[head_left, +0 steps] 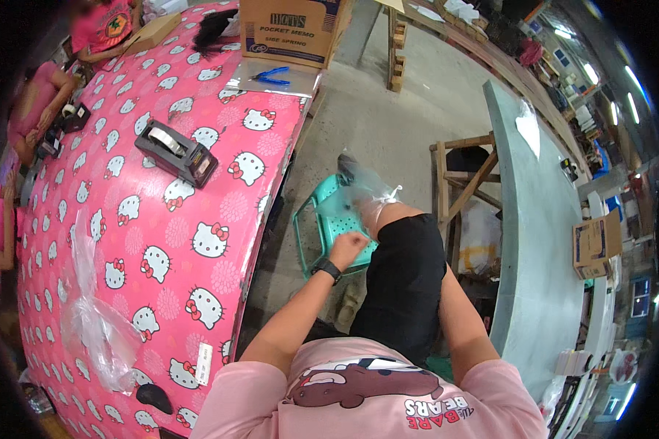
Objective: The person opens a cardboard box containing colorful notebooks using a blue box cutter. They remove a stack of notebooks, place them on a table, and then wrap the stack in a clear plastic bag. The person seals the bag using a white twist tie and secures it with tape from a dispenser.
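My left hand [350,249], with a dark watch [327,270] on the wrist, is beside my raised knee. Its fingers are curled closed, and whatever they may grip is hidden. Clear plastic [372,192] covers my lower leg just past the knee, with a whitish knotted end on top. Under that leg stands a green plastic chair [337,225] with a perforated seat. My right forearm [467,322] runs down along the outer side of my thigh, which hides the right hand.
On the left, a pink patterned table [170,233] carries a black tape dispenser [176,152], crumpled clear plastic [99,336], blue nippers [272,76] and a cardboard box [289,33]. To the right is a long grey table [531,241] near a wooden stand [461,172]. Co-workers sit at the far left.
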Tool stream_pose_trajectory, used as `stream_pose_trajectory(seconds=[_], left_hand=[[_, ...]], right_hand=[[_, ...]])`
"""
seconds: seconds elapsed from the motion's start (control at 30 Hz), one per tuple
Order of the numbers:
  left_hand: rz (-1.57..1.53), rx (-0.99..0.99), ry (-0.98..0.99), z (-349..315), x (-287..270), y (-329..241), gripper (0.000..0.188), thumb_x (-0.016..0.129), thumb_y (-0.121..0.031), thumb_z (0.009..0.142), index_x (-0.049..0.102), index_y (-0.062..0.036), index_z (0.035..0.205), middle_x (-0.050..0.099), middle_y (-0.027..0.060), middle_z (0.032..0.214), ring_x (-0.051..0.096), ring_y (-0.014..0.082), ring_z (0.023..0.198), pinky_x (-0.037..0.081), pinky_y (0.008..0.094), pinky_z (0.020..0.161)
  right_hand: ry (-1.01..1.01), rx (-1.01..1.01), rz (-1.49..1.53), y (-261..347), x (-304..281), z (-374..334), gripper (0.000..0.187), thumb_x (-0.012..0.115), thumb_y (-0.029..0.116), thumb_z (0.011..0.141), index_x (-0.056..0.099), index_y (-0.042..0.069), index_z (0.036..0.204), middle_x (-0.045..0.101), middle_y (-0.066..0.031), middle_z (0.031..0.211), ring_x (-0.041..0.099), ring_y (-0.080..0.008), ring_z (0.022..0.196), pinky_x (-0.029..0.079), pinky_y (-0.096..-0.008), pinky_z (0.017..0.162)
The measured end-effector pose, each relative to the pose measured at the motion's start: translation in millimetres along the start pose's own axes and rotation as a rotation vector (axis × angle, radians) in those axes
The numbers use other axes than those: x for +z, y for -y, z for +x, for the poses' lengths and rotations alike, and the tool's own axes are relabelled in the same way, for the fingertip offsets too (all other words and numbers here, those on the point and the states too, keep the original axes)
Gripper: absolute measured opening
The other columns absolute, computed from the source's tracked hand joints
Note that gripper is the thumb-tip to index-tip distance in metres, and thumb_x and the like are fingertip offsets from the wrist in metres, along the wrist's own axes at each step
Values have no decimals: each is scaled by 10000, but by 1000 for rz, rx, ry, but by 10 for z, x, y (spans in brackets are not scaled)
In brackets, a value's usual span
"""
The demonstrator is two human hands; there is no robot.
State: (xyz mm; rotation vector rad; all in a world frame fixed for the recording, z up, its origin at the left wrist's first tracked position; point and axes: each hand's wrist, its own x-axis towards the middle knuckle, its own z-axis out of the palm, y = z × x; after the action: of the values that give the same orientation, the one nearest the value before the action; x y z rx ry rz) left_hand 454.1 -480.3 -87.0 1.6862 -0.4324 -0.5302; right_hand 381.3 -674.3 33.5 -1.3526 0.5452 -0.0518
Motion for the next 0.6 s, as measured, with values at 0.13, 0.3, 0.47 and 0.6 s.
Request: stream_pose_trajectory(seconds=[0.13, 0.3, 0.47, 0.6], left_hand=[[453, 181, -476, 84, -254, -262, 723, 734, -115, 591, 389, -134, 1226, 380, 137, 1267, 472, 314, 1031, 412, 367, 806], [595, 187, -154, 347, -246, -310, 464, 660, -98, 660, 468, -76, 1082, 504, 199, 1094, 520, 360, 938, 433, 403, 746], [432, 135, -56, 242, -323, -142, 95, 528, -79, 743, 574, -6, 782, 585, 216, 736, 562, 379, 717, 456, 401, 652], [135, 105, -290, 159, -364, -343, 186, 545, -49, 726, 583, -33, 907, 615, 160, 749, 593, 287, 702, 467, 367, 644]], right_hand=[[13, -33, -16, -61, 89, 74, 222, 576, 89, 770, 551, -2, 972, 572, -16, 857, 521, -96, 758, 422, -232, 689], [38, -109, -93, -95, 218, 225, 213, 577, 75, 768, 552, -2, 965, 570, -11, 854, 519, -92, 757, 420, -228, 687], [61, -163, -175, -52, 167, 136, 203, 577, 61, 765, 554, -3, 957, 569, -6, 851, 517, -89, 756, 419, -224, 685], [41, -193, -205, -70, 88, 11, 196, 578, 49, 763, 556, -3, 951, 568, -2, 848, 516, -86, 755, 417, -221, 683]])
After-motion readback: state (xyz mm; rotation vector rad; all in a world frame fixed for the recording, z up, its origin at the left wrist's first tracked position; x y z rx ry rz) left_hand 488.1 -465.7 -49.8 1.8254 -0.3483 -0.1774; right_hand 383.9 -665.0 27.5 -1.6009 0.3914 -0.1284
